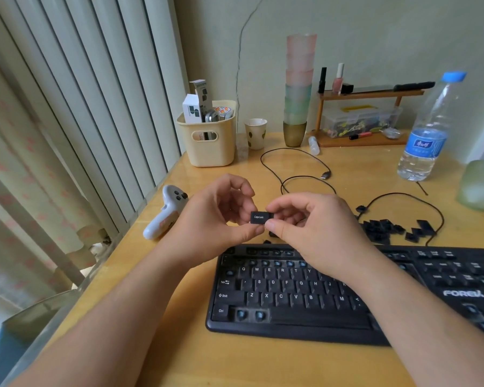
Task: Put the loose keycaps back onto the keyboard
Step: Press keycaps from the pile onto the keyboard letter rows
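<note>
On the wooden counter [291, 169] a cream basket [210, 138] holding small boxes stands at about eleven o'clock from the hands, with one paper cup [256, 133] and a tall stack of tinted cups [298, 90] beside it; a small wooden shelf [369, 93] sits at one o'clock and one water bottle [428, 129] at two o'clock. A white handheld controller [164, 216] lies at nine o'clock, just beside the left wrist, and a black cable [296, 163] loops across the counter beyond the hands. The black keyboard [333, 291] lies at six o'clock, partly covered by the right forearm, with several bare switch sockets showing. The left hand [221, 216] and right hand [313, 222] meet above its top edge, each with thumb and curled fingers pinching one Caps Lock keycap [259, 217] between them, held clear of the keyboard. A heap of loose keycaps [386, 227], too jumbled to count, lies at three o'clock.
</note>
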Available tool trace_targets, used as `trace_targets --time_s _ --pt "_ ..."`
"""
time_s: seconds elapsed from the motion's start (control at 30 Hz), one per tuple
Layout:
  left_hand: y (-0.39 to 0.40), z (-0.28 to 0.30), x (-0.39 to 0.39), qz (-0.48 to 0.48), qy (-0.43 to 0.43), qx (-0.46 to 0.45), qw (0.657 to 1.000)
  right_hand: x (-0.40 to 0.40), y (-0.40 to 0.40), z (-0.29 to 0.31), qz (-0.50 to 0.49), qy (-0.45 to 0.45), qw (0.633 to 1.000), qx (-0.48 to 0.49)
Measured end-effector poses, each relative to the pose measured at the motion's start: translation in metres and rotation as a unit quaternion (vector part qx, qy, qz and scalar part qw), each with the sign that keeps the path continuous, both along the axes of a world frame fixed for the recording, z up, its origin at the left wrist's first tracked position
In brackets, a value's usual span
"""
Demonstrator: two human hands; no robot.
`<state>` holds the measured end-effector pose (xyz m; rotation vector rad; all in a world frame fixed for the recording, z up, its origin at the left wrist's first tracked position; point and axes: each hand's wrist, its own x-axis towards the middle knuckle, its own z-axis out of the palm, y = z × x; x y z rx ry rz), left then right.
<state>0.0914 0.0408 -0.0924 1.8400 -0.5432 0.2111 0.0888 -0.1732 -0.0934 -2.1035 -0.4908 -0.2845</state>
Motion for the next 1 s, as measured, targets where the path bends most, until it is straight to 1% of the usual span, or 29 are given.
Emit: trace_targets --time_s 0.27,0.37,0.43,0.5,0.57,0.63,0.7,0.77,0.87,1.0 --pt "0.006 0.000 0.000 -0.018 0.028 -0.009 0.999 -0.001 0.001 0.001 -0.006 -0.003 1.000 0.003" --pt "0.009 0.009 -0.003 -0.010 0.045 -0.025 0.999 -0.004 0.005 0.003 0.000 0.009 1.000 0.025" --pt "0.015 0.022 -0.004 -0.019 0.084 -0.011 0.996 -0.007 0.008 0.004 0.017 0.017 0.999 0.041" --pt "0.023 0.035 -0.005 -0.044 0.139 0.039 0.989 -0.011 0.011 0.004 0.033 0.023 0.999 0.036" --pt "0.032 0.042 -0.009 -0.062 0.180 0.090 0.978 -0.015 0.015 0.003 0.045 0.028 0.998 0.020" --pt "0.040 0.040 -0.016 -0.066 0.194 0.112 0.972 -0.019 0.019 0.002 0.057 0.032 0.998 0.007" --pt "0.047 0.033 -0.023 -0.065 0.207 0.111 0.970 -0.022 0.024 0.002 0.075 0.043 0.996 -0.022" --pt "0.055 0.020 -0.031 -0.058 0.234 0.087 0.967 -0.025 0.028 0.002 0.102 0.052 0.990 -0.081" --pt "0.060 -0.001 -0.038 -0.042 0.271 0.054 0.960 -0.025 0.031 0.001 0.115 0.026 0.980 -0.160" --pt "0.057 -0.015 -0.040 0.000 0.255 0.099 0.962 -0.021 0.030 -0.001 0.104 0.020 0.977 -0.186"
